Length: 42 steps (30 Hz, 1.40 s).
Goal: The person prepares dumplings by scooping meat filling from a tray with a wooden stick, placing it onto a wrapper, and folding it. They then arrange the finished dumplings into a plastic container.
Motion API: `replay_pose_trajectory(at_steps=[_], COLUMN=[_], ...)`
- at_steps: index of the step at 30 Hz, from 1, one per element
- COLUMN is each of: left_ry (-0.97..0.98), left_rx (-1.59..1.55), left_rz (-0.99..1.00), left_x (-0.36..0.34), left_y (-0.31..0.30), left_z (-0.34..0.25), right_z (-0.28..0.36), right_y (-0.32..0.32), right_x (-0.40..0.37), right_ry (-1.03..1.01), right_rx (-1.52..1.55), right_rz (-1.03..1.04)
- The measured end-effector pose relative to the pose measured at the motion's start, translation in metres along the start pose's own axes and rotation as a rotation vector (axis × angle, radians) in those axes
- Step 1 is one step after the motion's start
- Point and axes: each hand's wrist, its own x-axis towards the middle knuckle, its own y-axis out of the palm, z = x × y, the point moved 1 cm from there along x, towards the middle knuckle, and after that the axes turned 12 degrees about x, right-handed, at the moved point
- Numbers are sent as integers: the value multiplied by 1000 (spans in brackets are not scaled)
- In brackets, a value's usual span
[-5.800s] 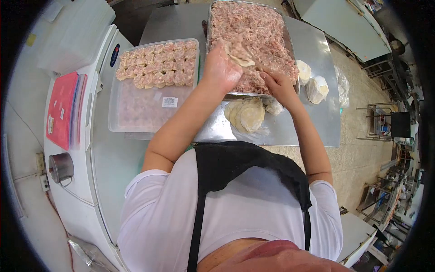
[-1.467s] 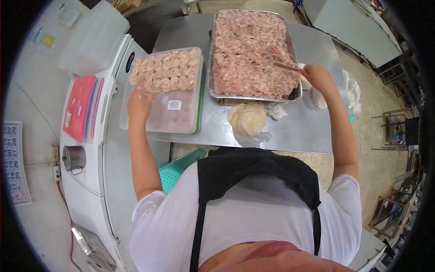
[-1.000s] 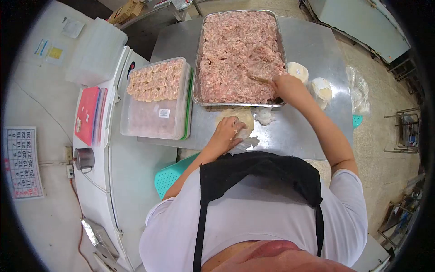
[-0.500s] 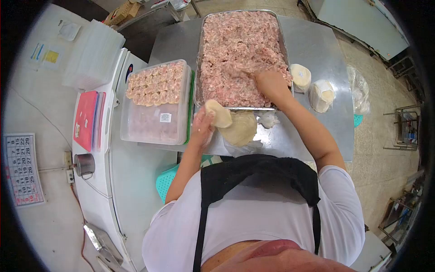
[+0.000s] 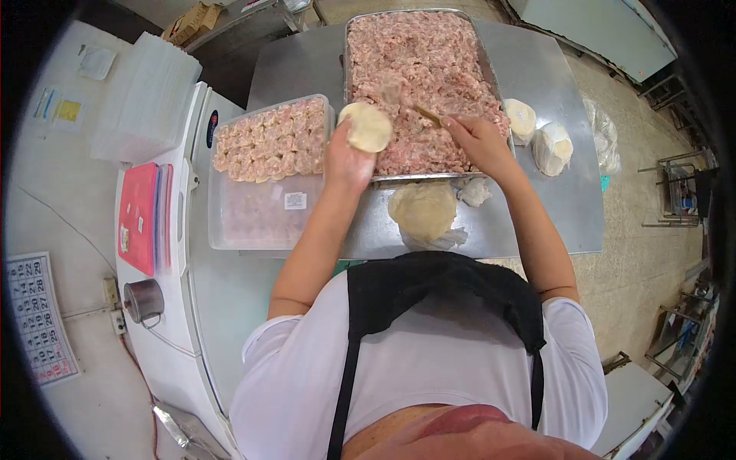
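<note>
My left hand (image 5: 346,162) holds a round, pale dumpling wrapper (image 5: 369,129) flat on its fingers, over the left edge of a large metal tray (image 5: 429,175). Pinkish ground meat filling (image 5: 414,54) heaps the tray. In my right hand (image 5: 481,144) is a thin, brownish spatula (image 5: 426,115), its tip pointing left above the meat; the tip is blurred. A pile of wrappers (image 5: 422,208) lies on plastic just in front of the tray. Left of the tray, a clear plastic container (image 5: 257,218) carries rows of filled dumplings (image 5: 268,138) on its far half.
Two plastic-wrapped wrapper stacks (image 5: 553,149) stand right of the tray on the steel table (image 5: 537,69). A crumpled plastic bag (image 5: 474,192) sits by the loose wrappers. On the left, a white freezer (image 5: 230,299) bears coloured boards (image 5: 144,218), a metal pot (image 5: 143,300) and stacked clear trays (image 5: 149,100).
My left hand has moved up and forward with the wrapper, from the loose pile to the tray's edge. My right hand has lifted back from the meat, and the spatula shows now.
</note>
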Motion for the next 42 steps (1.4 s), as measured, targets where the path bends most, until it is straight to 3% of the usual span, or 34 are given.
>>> replay_pose_trajectory(at_steps=[2,4,5,6,9,10,12,14,16,18,20,24,27,29,30,32,33,36,39,42], left_ry=[-86,-154,-159,-164,-42,-43,13,18,-43,-33,-23,-111,-156,-152,-145,-141,-119,-100,-135,-126], left_rx=[-130,-778,-311,-311,-402,-400,-353,-263,-216,-191,-166,-235,-339,-351,-363,-346,-313,-216,-186,-238], left_rz=[86,757,85,88,-94,-97,-90,-88,-154,-173,-192,-163,-95,-67,-36,-49,-77,-121,-140,-120], left_x=[15,30,-1,3,18,20,23,11,2,-1,-1,-7,-21,-19,-17,-12,-14,-13,-14,2], left_y=[4,-1,45,36,3,-5,-18,-17,-18,-27,-34,-10,43,55,59,53,54,63,79,74], left_z=[0,4,-34,-32,-36,-37,-38,-40,-36,-23,-7,17,5,2,2,12,15,24,25,24], right_z=[7,-11,-16,-15,-13,-13,-15,-45,-33,-28,-48,-13,-15,-40,-37,-15,-5,-11,-40,2], right_y=[10,27,32,23,-23,-25,-29,-12,9,7,12,-3,-6,3,-9,-44,-52,-40,-51,-77], right_x=[0,3,5,5,12,16,24,32,11,0,0,-8,-8,-4,-4,-3,-11,-20,1,-25], right_ry=[-196,-283,-370,-367,-219,-217,-139,-116,-236,-172,-53,60,19,-400,-403,-375,-421,-553,-521,-477], right_rx=[106,63,22,21,-421,-419,-785,-826,-804,-702,-398,-36,21,-9,-10,-511,-597,-465,-627,-701], right_rz=[-170,-150,-123,-126,58,60,-1,3,-2,-4,145,207,167,76,83,178,126,-39,72,65])
